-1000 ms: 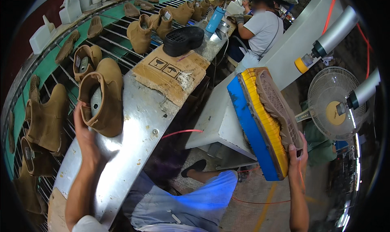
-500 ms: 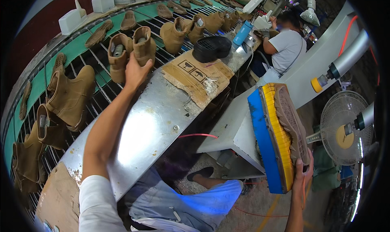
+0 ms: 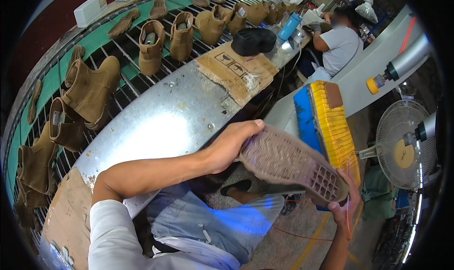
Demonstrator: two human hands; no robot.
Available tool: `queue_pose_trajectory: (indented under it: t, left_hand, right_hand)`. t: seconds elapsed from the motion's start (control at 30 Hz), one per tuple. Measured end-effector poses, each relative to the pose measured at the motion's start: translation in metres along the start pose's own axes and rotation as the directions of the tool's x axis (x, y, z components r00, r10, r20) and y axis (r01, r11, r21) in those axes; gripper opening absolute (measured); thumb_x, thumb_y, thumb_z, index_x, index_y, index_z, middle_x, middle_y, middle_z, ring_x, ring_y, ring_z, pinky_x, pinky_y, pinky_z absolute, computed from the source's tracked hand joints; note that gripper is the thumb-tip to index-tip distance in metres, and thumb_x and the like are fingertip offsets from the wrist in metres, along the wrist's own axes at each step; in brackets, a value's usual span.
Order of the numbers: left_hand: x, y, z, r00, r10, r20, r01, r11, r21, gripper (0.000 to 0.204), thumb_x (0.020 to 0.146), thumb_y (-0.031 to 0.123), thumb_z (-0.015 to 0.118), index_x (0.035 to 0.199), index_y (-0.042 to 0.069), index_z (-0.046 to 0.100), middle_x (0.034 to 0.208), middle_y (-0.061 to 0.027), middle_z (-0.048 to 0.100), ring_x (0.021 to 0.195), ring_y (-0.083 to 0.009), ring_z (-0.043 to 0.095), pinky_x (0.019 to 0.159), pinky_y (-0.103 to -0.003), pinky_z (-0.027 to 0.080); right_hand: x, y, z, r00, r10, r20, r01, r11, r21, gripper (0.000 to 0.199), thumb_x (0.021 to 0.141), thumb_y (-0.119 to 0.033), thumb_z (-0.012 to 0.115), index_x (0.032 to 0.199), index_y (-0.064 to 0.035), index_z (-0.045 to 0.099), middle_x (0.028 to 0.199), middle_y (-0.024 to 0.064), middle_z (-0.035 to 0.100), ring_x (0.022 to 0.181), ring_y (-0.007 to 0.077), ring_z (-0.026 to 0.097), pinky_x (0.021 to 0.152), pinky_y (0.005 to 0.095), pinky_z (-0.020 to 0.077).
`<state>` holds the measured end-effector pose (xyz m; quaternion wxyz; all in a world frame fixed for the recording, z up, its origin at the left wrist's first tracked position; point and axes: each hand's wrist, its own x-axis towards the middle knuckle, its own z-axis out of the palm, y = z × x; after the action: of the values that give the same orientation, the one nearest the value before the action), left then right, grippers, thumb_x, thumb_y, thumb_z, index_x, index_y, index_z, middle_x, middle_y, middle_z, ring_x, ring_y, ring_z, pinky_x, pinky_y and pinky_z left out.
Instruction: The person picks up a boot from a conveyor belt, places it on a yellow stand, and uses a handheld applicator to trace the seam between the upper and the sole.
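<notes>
while both hands point(image 3: 227, 149) grasping brown sole point(image 3: 293, 165), tan boots point(image 3: 151, 45) beyond metal table point(image 3: 161, 123)

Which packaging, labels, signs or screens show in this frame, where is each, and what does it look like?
Flattened cardboard sheet: on the metal bench near the conveyor, brown, torn edges, with black printed handling symbols.
Second cardboard piece: at the bench's near left end, brown, worn, plain.
No screens or signs can be made out.
</notes>
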<state>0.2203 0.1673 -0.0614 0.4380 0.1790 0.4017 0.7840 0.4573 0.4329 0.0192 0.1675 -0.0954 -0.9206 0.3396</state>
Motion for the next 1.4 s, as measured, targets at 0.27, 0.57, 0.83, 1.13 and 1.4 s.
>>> queue_pose_trajectory:
  t: [0.27, 0.57, 0.83, 1.13, 1.4]
  left_hand:
    - [0.063, 0.131, -0.045, 0.717, 0.51, -0.475, -0.534, 0.84, 0.096, 0.051, 0.102, 0.046, 0.055, 0.134, 0.006, 0.05, 0.133, -0.0161, 0.059, 0.118, -0.0285, 0.061, 0.097, -0.046, 0.054]
    - [0.097, 0.117, -0.141, 0.712, 0.697, -0.09, -0.252, 0.372, 0.894, 0.085, 0.101, 0.058, 0.056, 0.155, -0.004, 0.035, 0.151, -0.0281, 0.046, 0.145, -0.0375, 0.042, 0.122, -0.045, 0.03]
    - [-0.074, 0.001, -0.085, 0.813, 0.553, 0.181, -0.24, 0.036, 0.97, 0.042, 0.091, 0.013, 0.075, 0.131, 0.005, 0.061, 0.146, -0.0163, 0.055, 0.133, -0.0365, 0.055, 0.11, -0.043, 0.046]
    - [-0.229, 0.052, -0.153, 0.088, 0.938, -0.335, 0.216, 0.31, 0.926, 0.044, 0.1, 0.012, 0.066, 0.14, -0.001, 0.056, 0.136, -0.0154, 0.062, 0.126, -0.0247, 0.06, 0.109, -0.036, 0.046]
    - [-0.22, 0.076, -0.187, 0.107, 0.9, -0.423, 0.562, 0.296, 0.772, 0.095, 0.089, 0.045, 0.078, 0.153, -0.01, 0.036, 0.141, -0.0311, 0.057, 0.13, -0.0346, 0.059, 0.111, -0.04, 0.044]
  right_hand:
    - [0.004, 0.048, -0.069, 0.958, 0.107, -0.267, -0.135, 0.987, -0.087, 0.077, 0.097, -0.051, 0.067, 0.149, 0.0022, 0.048, 0.15, 0.019, 0.053, 0.141, 0.0325, 0.05, 0.118, 0.0432, 0.0381]
    - [0.004, 0.075, -0.035, 0.932, 0.106, -0.346, -0.137, 0.988, -0.066, 0.047, 0.103, -0.031, 0.062, 0.136, 0.0023, 0.062, 0.139, 0.0176, 0.063, 0.131, 0.0279, 0.058, 0.113, 0.0387, 0.0414]
    - [0.011, 0.082, -0.026, 0.936, 0.107, -0.336, -0.132, 0.99, -0.052, 0.04, 0.105, -0.023, 0.058, 0.133, 0.0039, 0.064, 0.137, 0.0169, 0.065, 0.129, 0.0261, 0.06, 0.112, 0.038, 0.0431]
    - [0.003, 0.09, -0.03, 0.931, 0.106, -0.35, -0.145, 0.986, -0.086, 0.047, 0.106, -0.036, 0.058, 0.134, 0.0015, 0.065, 0.137, 0.0147, 0.065, 0.128, 0.0244, 0.058, 0.11, 0.0361, 0.0434]
    - [0.008, 0.093, -0.033, 0.932, 0.11, -0.345, -0.143, 0.987, -0.07, 0.042, 0.107, -0.032, 0.054, 0.133, -0.0004, 0.067, 0.135, 0.0135, 0.066, 0.125, 0.0249, 0.06, 0.109, 0.0378, 0.0436]
